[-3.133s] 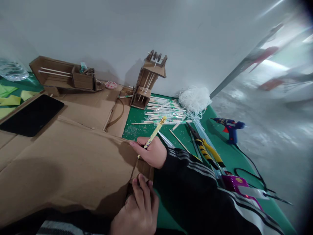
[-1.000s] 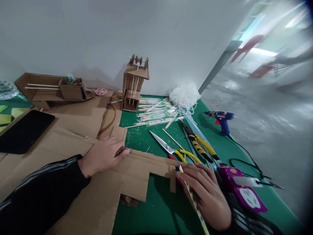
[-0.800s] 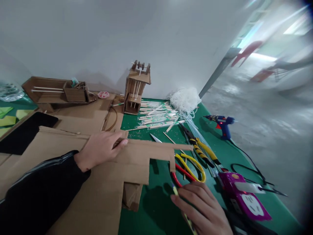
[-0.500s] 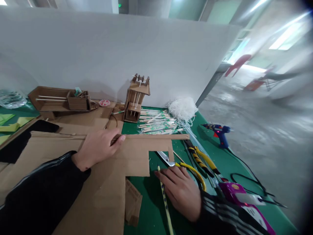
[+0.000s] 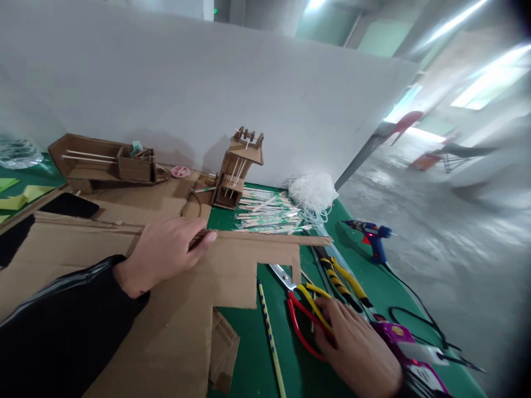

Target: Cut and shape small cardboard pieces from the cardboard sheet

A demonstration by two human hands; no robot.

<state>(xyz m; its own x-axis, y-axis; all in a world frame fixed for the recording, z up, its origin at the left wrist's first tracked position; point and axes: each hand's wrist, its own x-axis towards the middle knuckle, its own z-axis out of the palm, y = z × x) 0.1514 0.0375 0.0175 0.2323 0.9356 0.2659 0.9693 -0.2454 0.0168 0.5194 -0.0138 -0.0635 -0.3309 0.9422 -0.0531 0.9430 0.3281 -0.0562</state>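
Note:
Near the upper edge of a large cardboard sheet (image 5: 174,320), my left hand (image 5: 166,251) is closed, its thumb and fingers pinching the folded rim. The sheet has a notch cut at its right side. Over on the right, my right hand (image 5: 357,342) has its fingers curled around the handles of scissors (image 5: 305,312) with one red and one yellow loop. The blades partly pass under the cardboard. A pale yellow pencil with dark spots (image 5: 270,337) lies on the green table between the sheet and the scissors, untouched by either hand.
Yellow-black pliers (image 5: 340,282), a blue glue gun (image 5: 373,235) and a purple device (image 5: 392,334) with cables sit at the right. Behind are wrapped sticks (image 5: 265,210), white string (image 5: 313,192) and cardboard models (image 5: 238,171) (image 5: 95,163). A black phone (image 5: 72,205) lies left.
My right hand has let go of the pencil, leaving it on the table, and moved right onto the scissors' handles. My left hand keeps its hold on the cardboard.

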